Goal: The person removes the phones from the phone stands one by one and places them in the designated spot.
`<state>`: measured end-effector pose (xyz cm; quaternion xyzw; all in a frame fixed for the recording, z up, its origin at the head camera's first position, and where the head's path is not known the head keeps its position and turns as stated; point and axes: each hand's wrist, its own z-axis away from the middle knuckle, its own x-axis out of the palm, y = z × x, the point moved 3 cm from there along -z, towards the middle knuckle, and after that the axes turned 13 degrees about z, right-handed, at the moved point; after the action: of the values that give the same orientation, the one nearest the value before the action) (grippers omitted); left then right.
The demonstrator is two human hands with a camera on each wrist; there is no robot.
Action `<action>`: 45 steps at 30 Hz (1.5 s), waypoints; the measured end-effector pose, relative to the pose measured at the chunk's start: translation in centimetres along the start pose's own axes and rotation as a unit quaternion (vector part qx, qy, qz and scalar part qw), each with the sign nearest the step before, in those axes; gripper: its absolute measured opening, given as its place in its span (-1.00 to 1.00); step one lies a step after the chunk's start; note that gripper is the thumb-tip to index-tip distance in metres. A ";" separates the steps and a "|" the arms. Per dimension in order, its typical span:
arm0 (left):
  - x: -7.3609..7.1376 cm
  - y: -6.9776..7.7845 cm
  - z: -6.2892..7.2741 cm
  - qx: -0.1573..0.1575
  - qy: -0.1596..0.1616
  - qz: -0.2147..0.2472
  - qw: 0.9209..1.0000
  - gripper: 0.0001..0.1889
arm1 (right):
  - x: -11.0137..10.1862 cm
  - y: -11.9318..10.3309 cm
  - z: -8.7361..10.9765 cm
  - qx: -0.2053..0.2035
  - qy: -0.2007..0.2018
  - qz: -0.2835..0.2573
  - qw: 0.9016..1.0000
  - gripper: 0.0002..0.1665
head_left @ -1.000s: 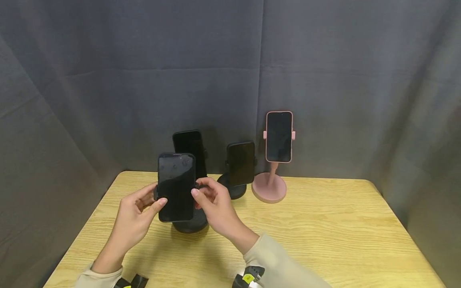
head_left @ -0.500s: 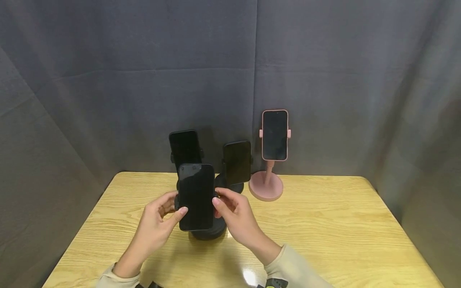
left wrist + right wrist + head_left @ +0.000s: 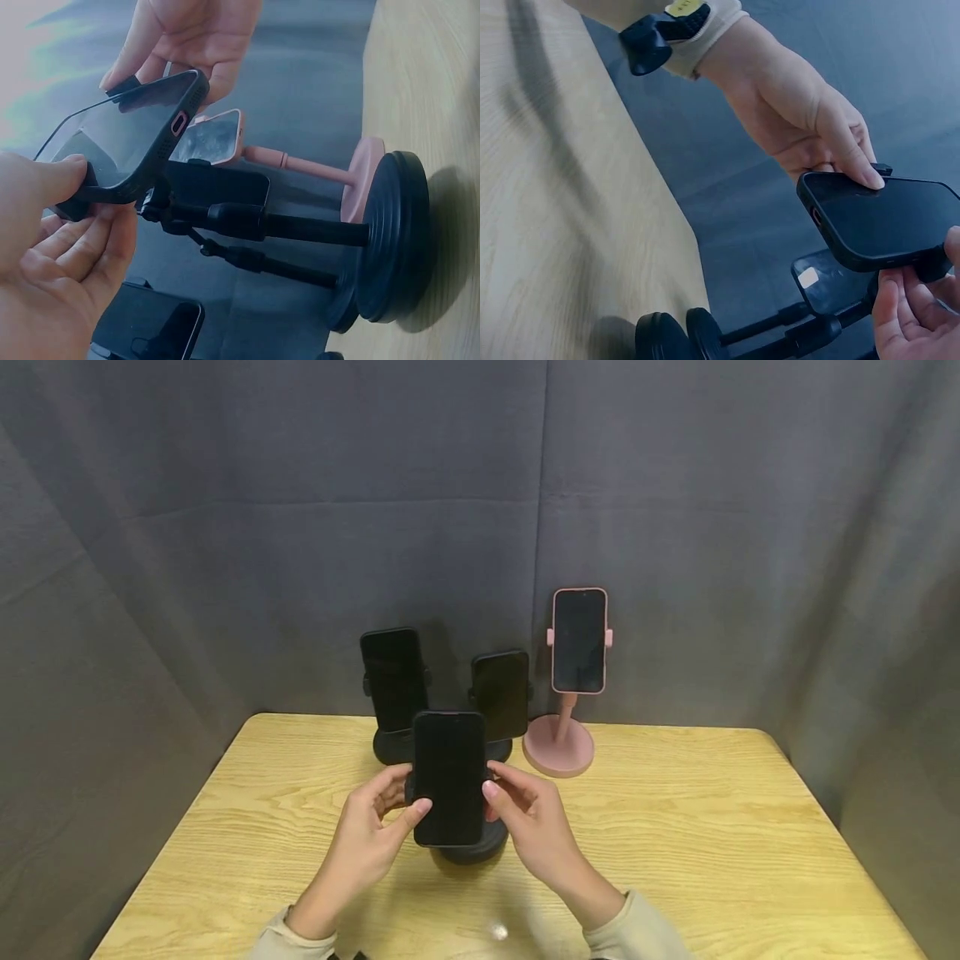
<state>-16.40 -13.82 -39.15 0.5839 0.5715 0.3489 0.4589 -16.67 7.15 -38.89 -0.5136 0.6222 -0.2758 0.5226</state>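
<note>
In the head view, a black-cased phone sits clamped upright in a black phone stand, whose round base shows below it. My left hand pinches the stand's left clamp arm, thumb over the phone's edge, fingers behind. On the opposite side my right hand grips the right clamp arm in the same way. The left wrist view shows the stand's dark stem and its base close to the wooden table. Both thumbs lie at the phone's long edges in the right wrist view.
Behind it stand a second black-stand phone, a third black-stand phone, partly hidden, and a pink stand holding a pink-cased phone. A grey curtain hangs beyond the wooden table.
Both hands have carried the held phone and its stand to the right, and slightly lower in the view. The back-left phone is now less covered. The other stands stay put.
</note>
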 end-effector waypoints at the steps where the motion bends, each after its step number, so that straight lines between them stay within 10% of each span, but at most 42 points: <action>1: 0.2 0.0 -0.1 0.004 0.000 0.004 1.000 -0.57 | -0.1 0.1 0.0 -0.003 0.006 -0.001 1.000 -0.56; 20: 2.9 -1.5 -1.0 0.011 0.019 0.033 0.999 -0.55 | -1.5 2.1 0.6 -0.048 0.087 -0.022 0.995 -0.67; 45: 4.2 -2.8 -1.3 0.007 0.006 0.031 0.999 -0.59 | -2.0 4.1 0.6 -0.061 0.081 -0.023 0.995 -0.68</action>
<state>-18.15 -9.70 -41.83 0.6025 0.5581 0.3623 0.4407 -17.64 10.46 -41.94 -0.5345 0.6664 -0.2895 0.4318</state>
